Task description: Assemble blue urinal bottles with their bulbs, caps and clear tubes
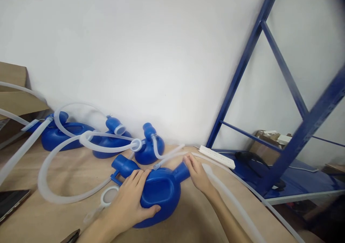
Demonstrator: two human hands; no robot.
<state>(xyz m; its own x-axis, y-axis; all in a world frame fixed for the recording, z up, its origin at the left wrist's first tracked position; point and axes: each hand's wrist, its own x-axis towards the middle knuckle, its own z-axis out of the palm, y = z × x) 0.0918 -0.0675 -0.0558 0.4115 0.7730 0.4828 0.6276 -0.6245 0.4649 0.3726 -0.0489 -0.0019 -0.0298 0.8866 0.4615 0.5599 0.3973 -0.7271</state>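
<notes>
A blue plastic urinal bottle (172, 200) lies on its side on the table in front of me. My left hand (132, 200) holds its body, thumb across the near side and fingers over the top. With my right hand (198, 173) I grip the end of the bottle's short blue tube (181, 172), which points up and right. Beyond my left hand a wide blue neck (125, 165) sticks out, apparently part of the same bottle; the join is hidden. A white ring-shaped cap with a strap (110, 195) rests beside my left wrist.
Several more blue bottles (64, 137) with translucent corrugated hoses (51, 164) stand along the wall. A white power strip (217, 157) lies by the blue metal rack (242, 67). Cardboard boxes (16, 102) and a dark phone-like device (12, 201) are at left. Hoses also run along the table's right side.
</notes>
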